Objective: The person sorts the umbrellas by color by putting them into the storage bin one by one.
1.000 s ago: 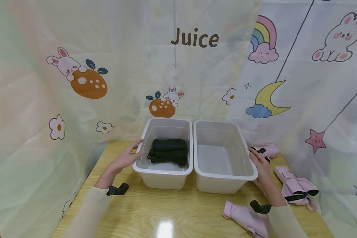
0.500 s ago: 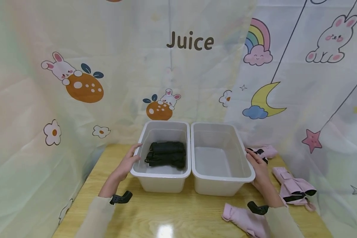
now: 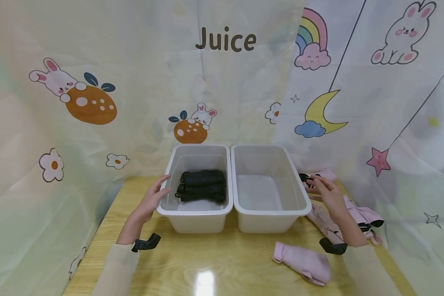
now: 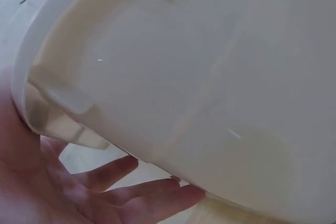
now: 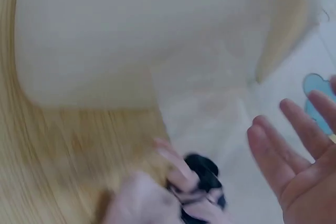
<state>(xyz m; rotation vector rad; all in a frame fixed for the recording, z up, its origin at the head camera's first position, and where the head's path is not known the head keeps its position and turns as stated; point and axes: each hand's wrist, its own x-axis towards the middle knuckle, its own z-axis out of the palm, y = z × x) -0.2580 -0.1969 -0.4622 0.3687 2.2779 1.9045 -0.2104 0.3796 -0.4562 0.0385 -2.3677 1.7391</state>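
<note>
My left hand [image 3: 148,203] rests at the outer side of the left white bin [image 3: 197,222]. Seen from the left wrist, its extended fingers [image 4: 163,198] touch the wall below the rim. Two black folded umbrellas [image 3: 202,193] lie side by side inside that bin. To the right of the right white bin [image 3: 268,222], which holds nothing, my right hand [image 3: 333,199] hovers with its fingers loosely extended, apart from the rim. Beneath it are pink folded umbrellas with black undersides, one at the back [image 3: 327,174] and one nearer [image 3: 323,222]. The right wrist view blurs them.
Another pink folded umbrella [image 3: 303,263] lies on the wooden table [image 3: 170,263] in front of the right bin. One more pink umbrella [image 3: 359,213] sits near the right edge, partly behind the right forearm. A printed curtain [image 3: 240,90] hangs behind and around the table.
My right hand has left the right bin's rim and moved right over the pink umbrellas. The left hand has come onto the left bin's rim and stays there. The head view has shifted slightly.
</note>
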